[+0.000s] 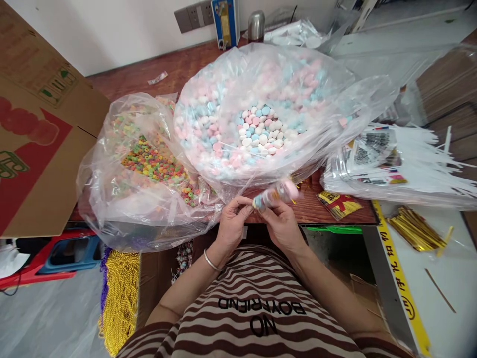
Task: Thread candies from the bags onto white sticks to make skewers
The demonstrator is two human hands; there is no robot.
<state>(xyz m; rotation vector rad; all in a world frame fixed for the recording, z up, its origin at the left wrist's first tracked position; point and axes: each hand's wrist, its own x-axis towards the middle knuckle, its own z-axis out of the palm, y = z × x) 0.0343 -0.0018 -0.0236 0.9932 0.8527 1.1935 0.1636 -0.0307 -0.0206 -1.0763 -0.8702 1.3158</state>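
Observation:
Between my hands, just in front of the table's edge, is a small clear packet of candy (274, 195), blurred, with a pink upper end and yellow and blue at its lower end. My left hand (231, 221), a bangle on its wrist, pinches at the lower end. Below the packet, the thumb and fingers of my right hand (281, 224) are closed on it. A large clear bag (208, 84) of pink, blue and white round candies lies right beyond them. To its left sits a clear bag (112, 199) of small colourful ring-shaped pieces.
At right are a bag of white sticks (421, 149), a packet with gold strips (338, 204) and a bundle of gold twist ties (417, 228). A cardboard box (40, 124) stands at left. Gold bead strands (121, 298) hang below. A metal flask (256, 27) stands behind.

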